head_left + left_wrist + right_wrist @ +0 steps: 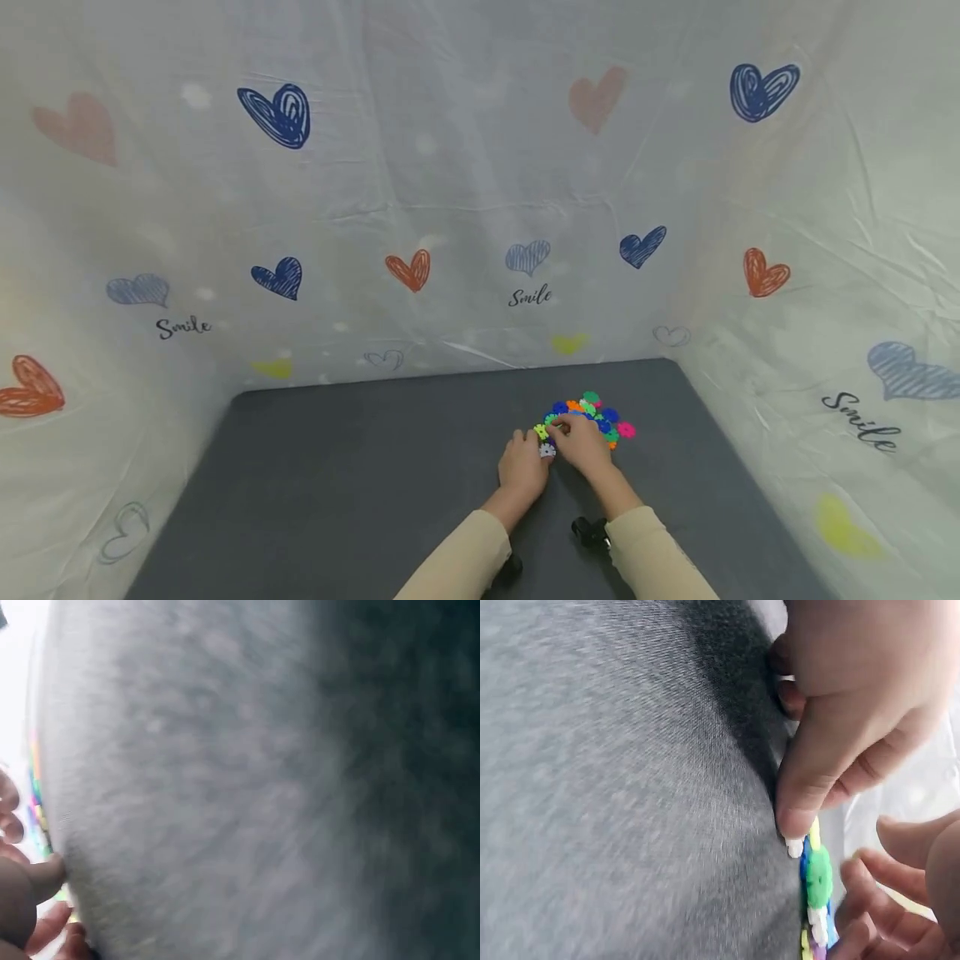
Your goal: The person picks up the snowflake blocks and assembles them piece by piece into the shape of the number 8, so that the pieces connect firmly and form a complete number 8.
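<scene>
Colourful notched plastic discs lie in a cluster on the dark grey table, among them a green disc (820, 877) and a pink disc (626, 430). At the cluster's near left, my left hand (522, 462) pinches a white disc (547, 450) under its thumb (799, 810); a yellow-green disc (541, 432) sits beside its fingertips. My right hand (583, 442) reaches over the discs from the right. Its thumb (904, 838) and fingers stand apart close to the green disc in the right wrist view. The left wrist view shows mostly blurred cloth, with both hands cut off at its left edge.
The grey table (337, 483) extends left and in front of the hands. Pale sheets (465, 167) printed with hearts and "Smile" hang behind it and at both sides. A black wrist camera (591, 533) sits by the right cuff, another dark device (510, 571) by the left.
</scene>
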### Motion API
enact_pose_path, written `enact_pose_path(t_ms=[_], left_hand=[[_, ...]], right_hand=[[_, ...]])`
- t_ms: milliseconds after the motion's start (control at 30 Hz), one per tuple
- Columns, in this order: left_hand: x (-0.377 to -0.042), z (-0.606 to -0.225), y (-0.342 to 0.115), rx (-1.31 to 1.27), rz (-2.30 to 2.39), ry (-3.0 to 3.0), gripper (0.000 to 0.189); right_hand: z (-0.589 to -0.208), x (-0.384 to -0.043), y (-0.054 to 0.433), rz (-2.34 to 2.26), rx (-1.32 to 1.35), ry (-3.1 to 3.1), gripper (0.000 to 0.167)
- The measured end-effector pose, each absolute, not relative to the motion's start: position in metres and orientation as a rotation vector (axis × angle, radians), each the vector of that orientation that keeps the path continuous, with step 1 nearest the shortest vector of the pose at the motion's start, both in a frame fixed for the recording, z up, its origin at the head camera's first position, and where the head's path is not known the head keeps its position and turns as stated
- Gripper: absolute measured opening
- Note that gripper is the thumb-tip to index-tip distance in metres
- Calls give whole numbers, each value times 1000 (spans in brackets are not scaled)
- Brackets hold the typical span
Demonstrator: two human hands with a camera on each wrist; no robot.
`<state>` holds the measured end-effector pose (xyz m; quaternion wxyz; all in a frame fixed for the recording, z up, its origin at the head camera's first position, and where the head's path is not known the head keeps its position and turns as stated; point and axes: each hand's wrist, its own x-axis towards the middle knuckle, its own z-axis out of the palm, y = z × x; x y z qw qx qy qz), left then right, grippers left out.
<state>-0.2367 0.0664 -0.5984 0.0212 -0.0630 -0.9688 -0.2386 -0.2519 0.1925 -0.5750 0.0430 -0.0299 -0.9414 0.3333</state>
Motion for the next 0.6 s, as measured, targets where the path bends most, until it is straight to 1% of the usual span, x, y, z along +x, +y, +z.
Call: enact_pose_path(t_ms=[67, 133, 267, 333, 467, 500, 600], left_hand=[[-236, -594, 61, -181, -810, -3012, 28], [-233, -589, 54, -169, -935, -3010, 22], [-224, -579, 35, -168, -1212, -2971, 26], [-218, -575, 22, -176, -1359, -2938, 23], [-205, -573, -11, -138, -1711, -2842, 6], [-201, -573, -19, -105, -1812, -2814, 5], [-194, -573, -43, 18, -2023, -2746, 13]], right_hand=[[-575, -257, 188, 990, -119, -2890, 27], [-576, -259, 187, 975, -131, -2917, 30], [-579, -261, 187, 932, -131, -2983, 33], [-581, -260, 187, 931, -132, -2998, 33], [-585, -259, 186, 951, -135, -2997, 32], [-586, -259, 184, 948, -137, -3000, 34], [-583, -260, 176, 895, -124, -3017, 34]])
